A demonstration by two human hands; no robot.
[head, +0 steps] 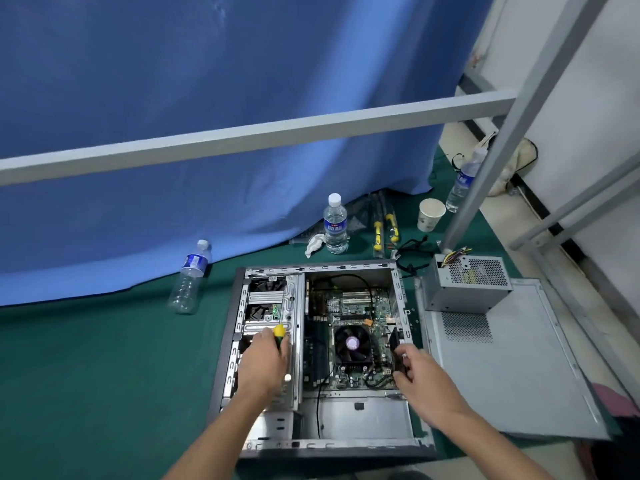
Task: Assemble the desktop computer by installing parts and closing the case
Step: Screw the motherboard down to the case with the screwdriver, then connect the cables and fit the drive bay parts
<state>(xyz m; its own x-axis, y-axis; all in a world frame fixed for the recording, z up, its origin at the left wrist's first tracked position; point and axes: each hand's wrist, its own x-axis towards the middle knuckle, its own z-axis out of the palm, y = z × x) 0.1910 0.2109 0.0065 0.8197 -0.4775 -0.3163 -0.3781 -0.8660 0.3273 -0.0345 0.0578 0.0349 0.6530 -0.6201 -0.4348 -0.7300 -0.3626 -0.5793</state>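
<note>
At the far left, a nearly empty water bottle [189, 277] leans on the green counter [86, 375] against the foot of a blue curtain [207, 81]. Next comes the open computer case [221, 358], lying on its side in the middle of the counter with its inside facing up. The left hand [265, 362] hovers over the metal drive cage [270, 306] in the case's left half, its fingers curled round a screwdriver [279, 332] with a yellow handle. Behind the case, a fuller water bottle [335, 225] stands upright with a crumpled white tissue [314, 244] just beside it. In the case's right half lies the green circuit board [353, 306] with a round black cooling fan [352, 342] on it. The right hand [424, 379] reaches in at the case's right wall, its thumb and fingers pinching a flat black part [396, 348] held on edge there. Farther back lie two yellow-handled tools [384, 230], then a paper cup [430, 213] and a third bottle [462, 183]. To the right of the case, the grey side panel [512, 368] lies flat, and the boxy power supply [465, 285] rests on its far end, wires trailing.
</note>
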